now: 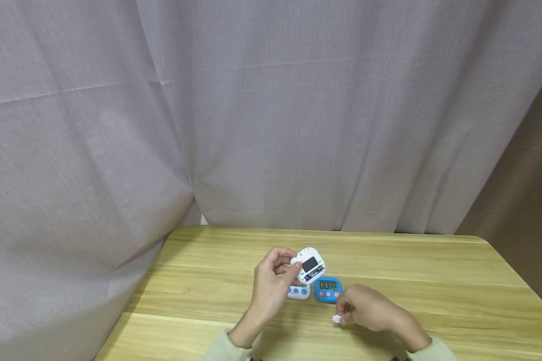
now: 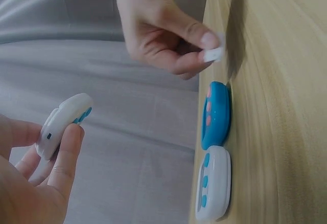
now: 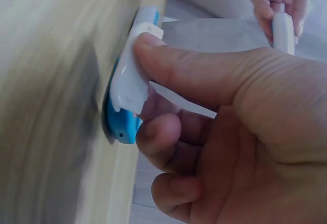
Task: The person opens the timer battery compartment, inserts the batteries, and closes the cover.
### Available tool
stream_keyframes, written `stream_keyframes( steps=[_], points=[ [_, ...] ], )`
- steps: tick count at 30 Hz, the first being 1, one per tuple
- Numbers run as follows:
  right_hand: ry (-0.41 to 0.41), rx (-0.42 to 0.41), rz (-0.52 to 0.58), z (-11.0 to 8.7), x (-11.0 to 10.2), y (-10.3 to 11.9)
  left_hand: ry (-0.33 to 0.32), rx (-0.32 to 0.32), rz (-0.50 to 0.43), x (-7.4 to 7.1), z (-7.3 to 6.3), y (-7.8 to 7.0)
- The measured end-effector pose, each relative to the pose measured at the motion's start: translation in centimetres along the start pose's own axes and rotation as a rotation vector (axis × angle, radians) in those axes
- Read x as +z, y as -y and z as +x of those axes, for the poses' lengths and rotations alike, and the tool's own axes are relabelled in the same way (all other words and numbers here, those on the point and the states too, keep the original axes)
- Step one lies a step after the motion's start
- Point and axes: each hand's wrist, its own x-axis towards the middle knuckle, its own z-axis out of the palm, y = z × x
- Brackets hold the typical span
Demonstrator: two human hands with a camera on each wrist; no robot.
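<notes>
My left hand (image 1: 271, 283) holds a white digital timer (image 1: 309, 264) up above the table, pinched between thumb and fingers. Its back faces the head camera, showing a dark rectangular patch and an uncovered battery slot (image 1: 314, 274) with a battery in it. Blue buttons on its front appear in the left wrist view. Thumb and fingertips of my right hand (image 1: 372, 308) pinch a small white battery cover (image 3: 130, 75) just above the table. Beyond that hand lies a blue timer (image 1: 328, 290) with pink buttons. A second white timer (image 1: 299, 292) with blue buttons lies beside it, partly hidden.
Both lying timers rest on a light wood-grain table (image 1: 208, 255). A grey curtain (image 1: 298, 125) hangs behind the table's far edge and along its left side. A brown surface (image 1: 519, 215) stands at the right.
</notes>
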Motion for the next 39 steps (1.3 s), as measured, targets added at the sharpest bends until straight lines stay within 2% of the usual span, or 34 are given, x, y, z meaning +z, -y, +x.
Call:
stream_keyframes(
  steps=[6, 11, 21, 31, 36, 39],
  points=[
    [-0.028, -0.067, 0.005, 0.2, -0.6, 0.3, 0.008, 0.007, 0.01, 0.1, 0.0, 0.1],
    [-0.081, -0.072, 0.023, 0.5, -1.0, 0.5, 0.01, 0.011, 0.016, 0.2, -0.1, 0.1],
    [-0.247, -0.109, 0.198, 0.8, -1.5, 1.0, 0.019, 0.026, 0.012, 0.4, 0.0, 0.3],
    [-0.361, 0.012, 0.518, 1.2, -1.6, 2.3, 0.024, 0.015, 0.024, 0.5, -0.2, 0.3],
    [-0.365, 0.098, 0.635, 1.3, -1.4, 2.7, 0.02, 0.023, 0.022, 0.6, -0.3, 0.3],
    [-0.346, 0.117, 0.696, 1.4, -1.2, 2.7, 0.022, 0.031, 0.023, 0.6, -0.3, 0.4]
  ],
)
